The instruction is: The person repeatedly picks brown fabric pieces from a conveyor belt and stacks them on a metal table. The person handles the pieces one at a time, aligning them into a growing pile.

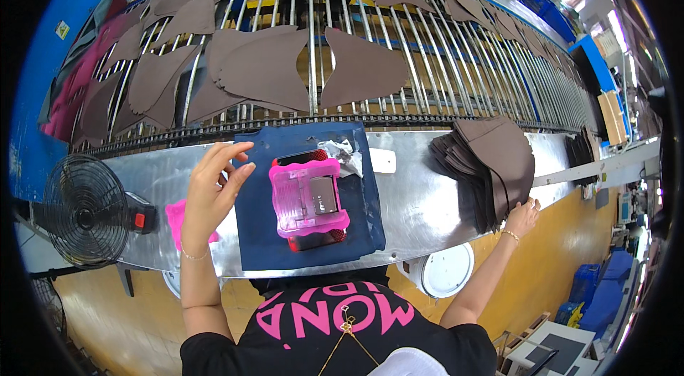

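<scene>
My left hand [219, 180] is raised at the left edge of a dark blue cloth mat [260, 233]. Its fingers are curved and apart, with nothing visible between them. Off to the right, my right hand [524, 218] pinches the near edge of a brown cut fabric piece [502, 155] on top of a fanned stack. On the mat lies a wavy-edged pink plastic frame [288, 201] with a dark grey block in it. A red and black item [313, 241] shows partly beneath the frame. Crumpled white material [344, 157] lies at the mat's far right corner.
Beyond the metal table [406, 198] runs a rack of metal bars [427, 63] carrying several brown fabric pieces [260, 66]. A black fan [85, 212] stands at the left. Pink material [176, 223] lies beside my left wrist. A white bucket [449, 269] sits below the table edge.
</scene>
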Tool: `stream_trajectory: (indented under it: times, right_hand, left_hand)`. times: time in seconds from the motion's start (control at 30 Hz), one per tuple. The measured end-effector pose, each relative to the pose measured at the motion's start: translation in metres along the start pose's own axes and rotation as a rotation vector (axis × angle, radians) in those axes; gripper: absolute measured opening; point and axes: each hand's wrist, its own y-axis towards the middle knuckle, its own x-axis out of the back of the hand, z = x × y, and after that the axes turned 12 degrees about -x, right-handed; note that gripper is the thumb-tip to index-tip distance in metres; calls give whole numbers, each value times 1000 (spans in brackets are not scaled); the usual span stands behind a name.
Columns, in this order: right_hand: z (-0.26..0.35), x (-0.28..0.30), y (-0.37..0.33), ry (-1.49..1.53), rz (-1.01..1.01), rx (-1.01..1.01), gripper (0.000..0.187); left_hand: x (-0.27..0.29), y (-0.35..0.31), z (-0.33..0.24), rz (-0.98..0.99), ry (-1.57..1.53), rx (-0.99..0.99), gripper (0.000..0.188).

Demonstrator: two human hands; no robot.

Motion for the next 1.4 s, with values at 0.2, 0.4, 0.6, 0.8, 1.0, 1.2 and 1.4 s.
stream_trajectory:
  times: [0.2,0.4,0.6,0.8,1.0,1.2,1.4]
  right_hand:
    - [14,23,-7,-18,76,-16,30]
    - [-17,4,29,435,410,-85,34]
    - [35,135,5,1090,329,-2,32]
    - [129,209,-63,1705,627,57,30]
    - [200,232,-133,1986,1085,536,19]
    - [236,229,-182,1618,816,1067,15]
    - [241,221,-196,1541,645,1175,15]
  left_hand:
    - [-3,0,0,34,13,-8,26]
    - [-3,3,-5,41,-35,-12,24]
    - [-16,19,-12,47,-35,-93,24]
    - [-42,42,-13,-219,-115,-233,42]
    - [36,22,-15,-11,-591,243,29]
    - [107,-38,-22,-448,-83,105,18]
    - [114,-65,-30,-428,-3,140,16]
